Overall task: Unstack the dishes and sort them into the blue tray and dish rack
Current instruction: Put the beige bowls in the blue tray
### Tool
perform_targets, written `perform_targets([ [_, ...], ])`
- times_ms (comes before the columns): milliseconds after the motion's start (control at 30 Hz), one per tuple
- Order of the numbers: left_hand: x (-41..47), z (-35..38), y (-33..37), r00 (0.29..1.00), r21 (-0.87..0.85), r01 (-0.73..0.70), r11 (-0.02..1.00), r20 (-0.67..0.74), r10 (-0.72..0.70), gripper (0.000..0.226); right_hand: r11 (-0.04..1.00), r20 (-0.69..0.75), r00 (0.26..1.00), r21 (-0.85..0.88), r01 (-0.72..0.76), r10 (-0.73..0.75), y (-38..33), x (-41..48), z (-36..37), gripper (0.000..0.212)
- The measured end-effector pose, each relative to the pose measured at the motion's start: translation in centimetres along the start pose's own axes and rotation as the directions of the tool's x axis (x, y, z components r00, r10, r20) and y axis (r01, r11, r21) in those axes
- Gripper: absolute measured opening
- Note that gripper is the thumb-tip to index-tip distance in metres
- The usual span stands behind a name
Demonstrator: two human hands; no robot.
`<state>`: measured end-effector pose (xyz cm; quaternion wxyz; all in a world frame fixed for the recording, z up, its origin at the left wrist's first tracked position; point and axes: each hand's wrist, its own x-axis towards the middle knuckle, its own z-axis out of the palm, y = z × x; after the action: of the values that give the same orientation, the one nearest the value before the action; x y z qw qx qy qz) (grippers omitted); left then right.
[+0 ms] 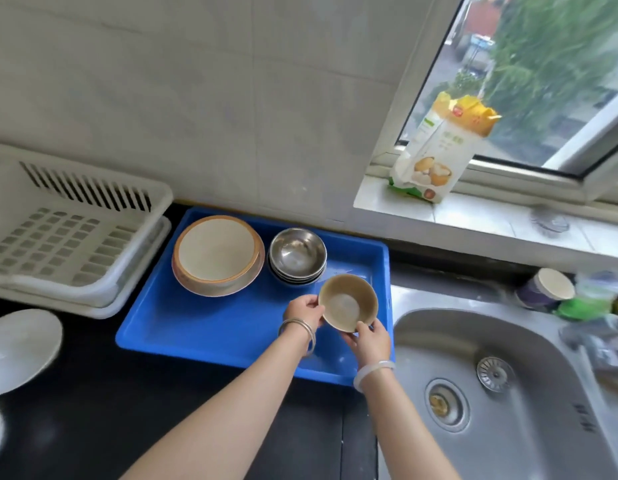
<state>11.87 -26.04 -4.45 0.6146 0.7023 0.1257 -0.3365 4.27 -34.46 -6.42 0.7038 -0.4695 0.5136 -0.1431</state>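
Between both hands, tan bowl

In front of me is a white tiled wall; daylight comes through the window above my black surface.

Both hands hold one tan bowl above the right end of the blue tray: left hand on its left rim, right hand under its near edge. Bowl tilted, opening toward camera. In tray, far side: stack of plates at left, stack of steel bowls just beside it at right. White dish rack at far left corner of dark surface, touching tray's left edge. White plate at surface's left edge. Steel sink right of tray.
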Motion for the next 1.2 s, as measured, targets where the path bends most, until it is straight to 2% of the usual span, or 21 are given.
perform_targets([
  [100,1.3,0.9,-0.1,1.000,0.003,-0.003,1.000,-0.003,0.003,0.027,1.000,-0.015,1.000,-0.025,-0.018,0.018,-0.3,1.3,0.5,0.026],
  [233,2.8,2.3,0.4,0.999,-0.023,0.023,0.999,0.046,-0.022,0.023,0.986,-0.080,0.996,-0.161,0.033,-0.046,-0.9,3.9,1.1,0.025],
  [400,4.4,3.4,0.7,0.999,-0.007,0.016,1.000,0.052,-0.016,0.017,0.988,-0.095,0.995,-0.155,0.008,-0.023,-1.0,6.4,1.9,0.025],
  [567,5.7,4.2,0.7,0.999,-0.033,-0.011,0.999,0.049,0.013,0.017,0.985,-0.087,0.995,-0.168,0.028,-0.043,-1.1,7.4,2.5,0.038],
  [667,6.1,4.9,0.7,0.999,-0.098,-0.011,0.995,0.037,0.015,0.023,0.997,-0.037,0.997,-0.035,0.069,-0.071,-1.6,7.1,2.8,0.046],
  [767,6.4,5.2,0.8,0.999,-0.082,-0.022,0.996,0.024,0.025,0.021,0.993,0.006,1.000,0.110,0.029,-0.030,-2.1,7.1,2.9,0.047],
  [867,6.5,5.1,0.9,0.999,-0.067,-0.012,0.998,0.031,0.014,0.030,0.997,0.043,0.999,0.082,0.008,-0.012,-2.7,7.2,2.7,0.041],
  [1000,6.5,5.1,1.3,0.996,-0.064,0.011,0.998,0.088,-0.006,0.025,0.999,0.065,0.997,0.005,-0.036,0.036,-3.3,7.4,2.4,0.026],
  [1200,5.6,4.6,1.2,0.992,-0.110,0.039,0.993,0.121,-0.026,0.033,0.992,0.065,0.996,-0.112,-0.055,0.063,-3.6,6.9,1.7,0.033],
])
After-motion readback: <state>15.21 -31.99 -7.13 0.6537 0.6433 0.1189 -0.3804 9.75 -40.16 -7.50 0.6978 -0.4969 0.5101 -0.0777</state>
